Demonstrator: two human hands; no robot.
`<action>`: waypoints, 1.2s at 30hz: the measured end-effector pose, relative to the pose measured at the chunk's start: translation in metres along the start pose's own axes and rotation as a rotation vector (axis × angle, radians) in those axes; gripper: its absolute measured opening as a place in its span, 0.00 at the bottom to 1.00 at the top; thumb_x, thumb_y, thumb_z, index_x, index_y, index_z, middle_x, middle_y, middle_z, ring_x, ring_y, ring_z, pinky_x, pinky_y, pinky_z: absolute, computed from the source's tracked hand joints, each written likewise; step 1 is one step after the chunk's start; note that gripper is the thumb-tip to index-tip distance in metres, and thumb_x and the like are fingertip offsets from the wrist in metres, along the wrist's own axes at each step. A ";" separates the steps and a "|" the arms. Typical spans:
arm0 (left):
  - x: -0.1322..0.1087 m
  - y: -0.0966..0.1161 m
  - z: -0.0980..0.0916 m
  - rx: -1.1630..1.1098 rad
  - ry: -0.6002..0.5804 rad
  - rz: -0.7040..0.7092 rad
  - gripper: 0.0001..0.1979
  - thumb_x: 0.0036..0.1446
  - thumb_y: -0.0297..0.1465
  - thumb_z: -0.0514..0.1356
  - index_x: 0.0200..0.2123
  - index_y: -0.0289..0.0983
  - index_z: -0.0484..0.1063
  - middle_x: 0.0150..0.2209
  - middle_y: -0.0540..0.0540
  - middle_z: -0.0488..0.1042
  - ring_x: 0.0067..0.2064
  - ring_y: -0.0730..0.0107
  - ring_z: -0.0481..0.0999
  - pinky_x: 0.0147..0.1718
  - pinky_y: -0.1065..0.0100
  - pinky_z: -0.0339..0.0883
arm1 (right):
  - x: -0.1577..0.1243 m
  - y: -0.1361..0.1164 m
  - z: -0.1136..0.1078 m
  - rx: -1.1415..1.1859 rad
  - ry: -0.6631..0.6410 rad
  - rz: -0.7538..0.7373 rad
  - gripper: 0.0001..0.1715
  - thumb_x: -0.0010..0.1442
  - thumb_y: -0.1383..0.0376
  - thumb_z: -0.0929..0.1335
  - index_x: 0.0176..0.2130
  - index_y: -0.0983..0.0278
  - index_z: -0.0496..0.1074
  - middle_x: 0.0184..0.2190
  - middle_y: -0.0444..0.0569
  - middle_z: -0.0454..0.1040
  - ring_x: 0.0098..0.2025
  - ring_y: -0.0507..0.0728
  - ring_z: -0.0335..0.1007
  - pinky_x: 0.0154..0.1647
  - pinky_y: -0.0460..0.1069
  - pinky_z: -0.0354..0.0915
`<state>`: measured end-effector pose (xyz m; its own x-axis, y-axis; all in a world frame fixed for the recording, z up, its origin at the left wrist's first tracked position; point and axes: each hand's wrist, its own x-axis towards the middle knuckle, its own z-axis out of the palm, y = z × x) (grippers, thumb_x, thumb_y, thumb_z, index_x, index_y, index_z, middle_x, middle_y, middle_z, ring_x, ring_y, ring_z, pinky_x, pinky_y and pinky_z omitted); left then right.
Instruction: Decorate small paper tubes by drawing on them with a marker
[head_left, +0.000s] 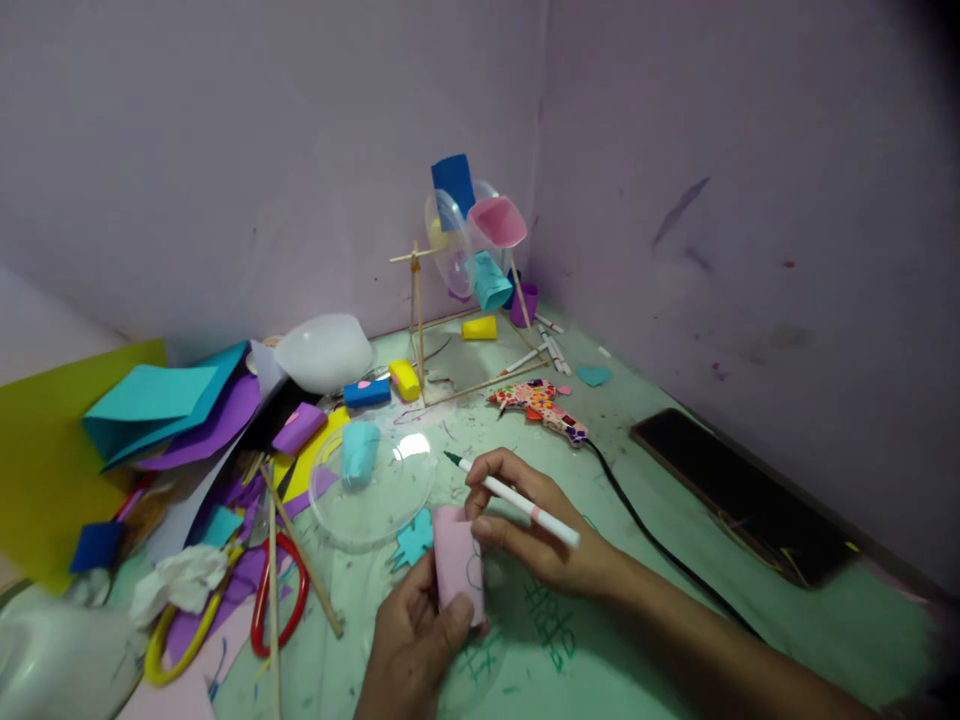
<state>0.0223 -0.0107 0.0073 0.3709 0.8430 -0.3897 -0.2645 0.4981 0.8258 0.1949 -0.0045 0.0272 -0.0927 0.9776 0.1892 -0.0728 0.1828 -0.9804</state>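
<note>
My left hand [420, 635] grips a folded pink paper piece [457, 560] that has a dark curved line drawn on its side. A white marker [521, 500] with a dark green tip lies between the fingers of my right hand [536, 520], its tip pointing up and left, away from the paper. The right thumb touches the pink paper's upper right edge. Just behind the left hand is a turquoise paper cutout [412, 540] with a jagged outline. Beyond it, a clear round plastic lid [330, 525] carries a light blue paper cup shape [360, 455].
A stick frame with a wheel of paper cups [499, 222] stands in the corner. A patterned glue gun [536, 402] trails a black cord. A dark phone-like slab [735, 490] lies right. At left are red-handled scissors [259, 610], sticks and coloured paper [37, 440].
</note>
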 end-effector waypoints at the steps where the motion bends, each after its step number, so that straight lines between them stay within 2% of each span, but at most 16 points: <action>1: -0.002 0.001 0.002 0.015 0.011 0.013 0.31 0.38 0.35 0.72 0.49 0.36 0.74 0.44 0.38 0.77 0.38 0.57 0.74 0.30 0.67 0.68 | -0.001 -0.002 0.000 -0.030 -0.008 -0.021 0.14 0.56 0.69 0.67 0.43 0.60 0.61 0.31 0.44 0.70 0.29 0.52 0.65 0.32 0.47 0.63; 2: -0.003 0.004 0.004 0.029 0.027 0.029 0.32 0.38 0.35 0.72 0.50 0.38 0.73 0.46 0.38 0.76 0.40 0.56 0.74 0.30 0.67 0.69 | -0.002 -0.003 -0.001 -0.047 -0.008 -0.042 0.14 0.56 0.69 0.67 0.43 0.60 0.61 0.31 0.44 0.70 0.30 0.52 0.66 0.33 0.48 0.63; 6: -0.003 0.013 0.007 0.027 -0.040 0.008 0.28 0.40 0.36 0.70 0.47 0.34 0.75 0.33 0.40 0.77 0.33 0.62 0.74 0.28 0.68 0.68 | -0.001 0.002 -0.001 -0.044 0.033 -0.076 0.13 0.57 0.67 0.66 0.43 0.59 0.62 0.33 0.45 0.70 0.33 0.53 0.67 0.35 0.48 0.63; 8: -0.002 0.016 0.008 0.006 -0.052 0.019 0.26 0.40 0.35 0.71 0.45 0.32 0.75 0.33 0.40 0.77 0.33 0.62 0.75 0.28 0.68 0.69 | 0.001 0.005 -0.001 -0.029 0.049 -0.072 0.13 0.57 0.66 0.67 0.43 0.60 0.62 0.33 0.45 0.71 0.34 0.54 0.68 0.36 0.49 0.63; 10: -0.001 0.016 0.007 -0.001 -0.015 0.061 0.25 0.39 0.33 0.71 0.43 0.32 0.76 0.33 0.40 0.77 0.32 0.62 0.76 0.28 0.68 0.70 | 0.002 0.006 0.000 -0.035 0.104 -0.081 0.11 0.58 0.64 0.66 0.42 0.60 0.62 0.34 0.46 0.74 0.36 0.56 0.70 0.40 0.51 0.64; 13: 0.001 0.018 0.006 -0.016 0.090 0.140 0.25 0.37 0.29 0.72 0.42 0.31 0.75 0.33 0.41 0.78 0.31 0.63 0.77 0.28 0.67 0.72 | 0.003 0.003 0.002 -0.025 0.286 -0.088 0.08 0.61 0.60 0.65 0.40 0.60 0.64 0.35 0.48 0.78 0.41 0.57 0.73 0.47 0.53 0.63; 16: 0.003 0.022 0.001 -0.045 0.132 0.177 0.23 0.37 0.27 0.71 0.40 0.31 0.74 0.33 0.41 0.78 0.32 0.63 0.77 0.29 0.66 0.73 | 0.004 -0.004 0.002 0.080 0.438 -0.087 0.13 0.61 0.55 0.64 0.40 0.61 0.67 0.30 0.47 0.79 0.35 0.56 0.75 0.41 0.52 0.67; 20: 0.004 0.026 -0.005 -0.103 0.131 0.176 0.16 0.40 0.24 0.68 0.37 0.30 0.75 0.32 0.42 0.78 0.32 0.64 0.77 0.27 0.69 0.72 | 0.005 -0.010 0.001 0.087 0.542 -0.160 0.19 0.59 0.52 0.65 0.38 0.65 0.71 0.22 0.45 0.76 0.24 0.52 0.69 0.30 0.48 0.68; 24: 0.004 0.025 -0.005 -0.141 0.141 0.190 0.17 0.38 0.23 0.68 0.36 0.30 0.75 0.32 0.44 0.78 0.30 0.67 0.76 0.25 0.71 0.72 | 0.007 -0.009 -0.002 0.128 0.591 -0.210 0.20 0.58 0.51 0.66 0.36 0.65 0.73 0.21 0.43 0.73 0.23 0.50 0.67 0.26 0.46 0.66; 29: 0.002 0.022 -0.002 -0.058 0.141 0.173 0.21 0.35 0.22 0.69 0.38 0.29 0.74 0.30 0.46 0.78 0.28 0.71 0.74 0.25 0.72 0.70 | 0.005 -0.009 0.001 0.110 0.568 -0.245 0.20 0.56 0.50 0.68 0.33 0.66 0.73 0.19 0.42 0.71 0.22 0.49 0.66 0.24 0.45 0.64; 33: 0.001 0.022 0.000 0.005 0.124 0.231 0.21 0.35 0.22 0.69 0.37 0.29 0.74 0.29 0.47 0.77 0.27 0.73 0.73 0.24 0.73 0.68 | 0.000 -0.012 0.003 0.076 0.551 -0.229 0.21 0.57 0.49 0.66 0.33 0.65 0.72 0.19 0.41 0.70 0.21 0.48 0.66 0.24 0.45 0.65; 36: 0.003 0.019 -0.002 -0.010 0.135 0.227 0.21 0.33 0.23 0.69 0.36 0.32 0.74 0.30 0.49 0.76 0.28 0.74 0.72 0.24 0.73 0.67 | 0.001 -0.009 0.002 -0.002 0.567 -0.308 0.21 0.59 0.49 0.65 0.33 0.64 0.72 0.20 0.41 0.70 0.21 0.48 0.66 0.24 0.45 0.63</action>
<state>0.0168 0.0023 0.0213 0.1791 0.9524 -0.2466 -0.3365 0.2948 0.8943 0.1932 -0.0057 0.0367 0.4712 0.7838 0.4046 -0.0106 0.4637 -0.8859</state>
